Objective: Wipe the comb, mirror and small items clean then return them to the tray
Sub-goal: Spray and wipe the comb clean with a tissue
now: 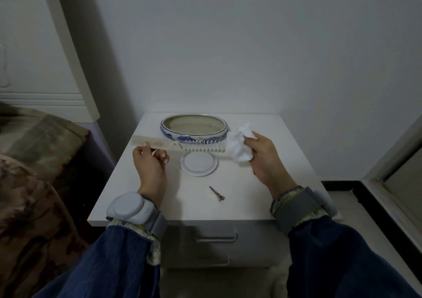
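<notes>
My left hand (150, 160) grips the handle of a cream comb (182, 145) and holds it level above the nightstand, teeth pointing up. At the comb's right end my right hand (262, 156) grips a crumpled white tissue (239, 145) that touches the comb's tip. An oval blue-and-white ceramic tray (194, 135) stands behind the comb, with nothing in it that I can see. Under the comb lies a small round white mirror (199, 164), flat on the top. A metal hair clip (217, 193) lies nearer to me, between my wrists.
The white nightstand (262, 204) has drawers below its front edge. A bed with a brown patterned blanket (34, 172) stands close on the left. The wall is right behind the tray, and a door frame (392, 160) rises at the right.
</notes>
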`<action>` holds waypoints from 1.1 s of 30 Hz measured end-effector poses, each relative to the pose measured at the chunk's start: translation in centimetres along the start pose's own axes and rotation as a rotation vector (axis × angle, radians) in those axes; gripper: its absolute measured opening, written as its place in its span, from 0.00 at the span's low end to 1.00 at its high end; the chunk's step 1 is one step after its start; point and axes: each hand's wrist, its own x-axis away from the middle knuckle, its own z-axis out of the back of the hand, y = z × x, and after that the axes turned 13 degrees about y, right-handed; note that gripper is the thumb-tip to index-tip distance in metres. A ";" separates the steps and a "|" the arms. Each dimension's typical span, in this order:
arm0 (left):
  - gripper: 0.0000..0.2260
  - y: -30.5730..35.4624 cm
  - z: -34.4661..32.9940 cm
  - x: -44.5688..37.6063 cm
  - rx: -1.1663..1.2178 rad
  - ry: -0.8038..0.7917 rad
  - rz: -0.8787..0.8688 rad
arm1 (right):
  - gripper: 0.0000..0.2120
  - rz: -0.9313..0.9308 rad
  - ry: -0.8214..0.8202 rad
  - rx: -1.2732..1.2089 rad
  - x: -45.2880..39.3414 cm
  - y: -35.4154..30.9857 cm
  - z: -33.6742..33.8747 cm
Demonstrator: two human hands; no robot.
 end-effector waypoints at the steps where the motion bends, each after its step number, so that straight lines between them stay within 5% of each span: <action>1: 0.11 0.1 0.0 0.0 0.007 0.001 0.001 | 0.07 -0.004 -0.011 0.063 0.1 0.2 -0.1; 9: 0.08 0.2 -0.1 0.4 0.041 -0.058 0.020 | 0.03 0.040 0.103 0.313 0.3 0.9 -0.4; 20: 0.08 0.7 -0.3 0.9 0.058 -0.103 0.030 | 0.04 0.004 0.147 0.183 -0.2 1.4 -0.4; 33: 0.10 0.6 0.2 0.7 -0.198 -0.279 -0.152 | 0.06 0.143 0.191 0.133 0.4 1.1 0.0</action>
